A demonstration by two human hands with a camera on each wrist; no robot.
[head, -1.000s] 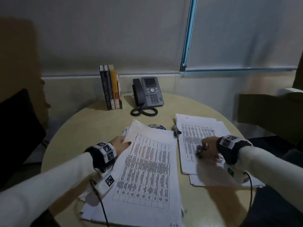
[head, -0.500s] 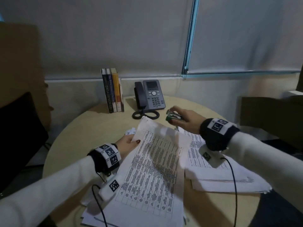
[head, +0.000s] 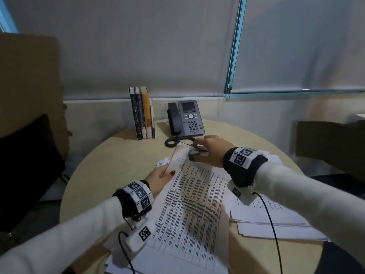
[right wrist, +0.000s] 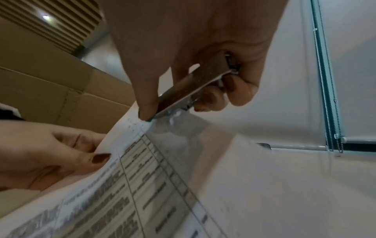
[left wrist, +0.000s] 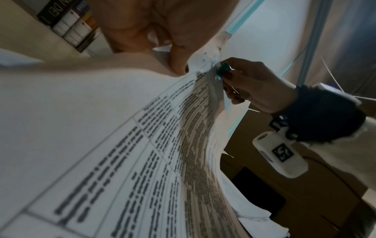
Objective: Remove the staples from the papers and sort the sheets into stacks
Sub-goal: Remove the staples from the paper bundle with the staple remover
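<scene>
The right hand (head: pixel 212 150) pinched a green-and-metal staple remover (right wrist: pixel 191 90) at the far top corner of the printed packet (head: pixel 189 204); the left hand (head: pixel 160 177) pinched its raised left edge. Table text blurred, perhaps unreadable. Behind, a book spine (head: pixel 136 119) read "DATA DRIVEN".

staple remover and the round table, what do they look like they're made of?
Staple remover: bright metal body, likely steel, showing a specular edge glint; green, probably plastic, grip. Held in the right hand.
Table: pale matte wood-look top, probably laminate; no clear grain shows.
</scene>
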